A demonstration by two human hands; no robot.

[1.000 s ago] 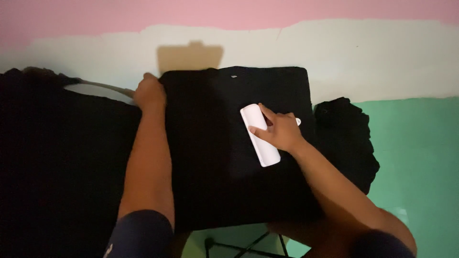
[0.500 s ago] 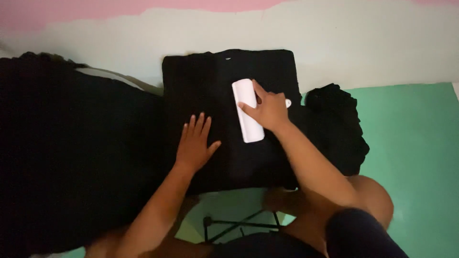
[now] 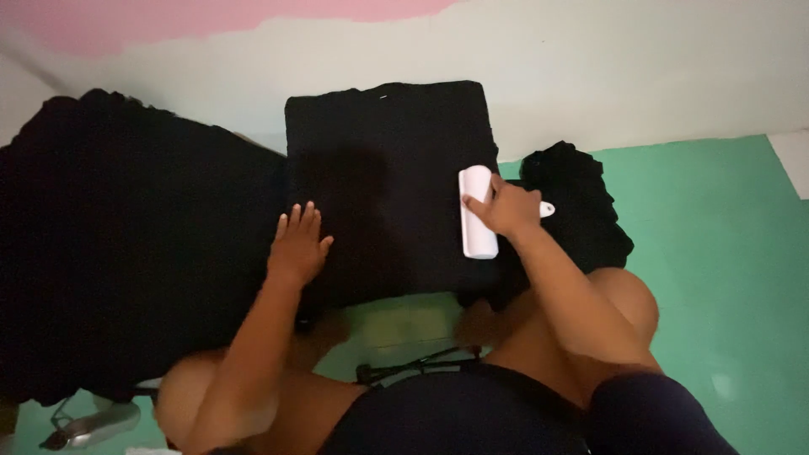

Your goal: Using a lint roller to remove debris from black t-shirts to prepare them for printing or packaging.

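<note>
Both hands work the black cloth (image 3: 383,168): left hand (image 3: 297,248) flat, fingers spread, right hand (image 3: 506,206) clamped on the roller (image 3: 479,212), which may bunch loose fabric.

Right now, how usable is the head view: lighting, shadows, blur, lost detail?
Head view: dim, soft light; the folded black garment and the black pile lose nearly all fold detail; a faint shadow lies near the left hand; the white lint roller under the right hand reads clearly; slight overall softness.
</note>
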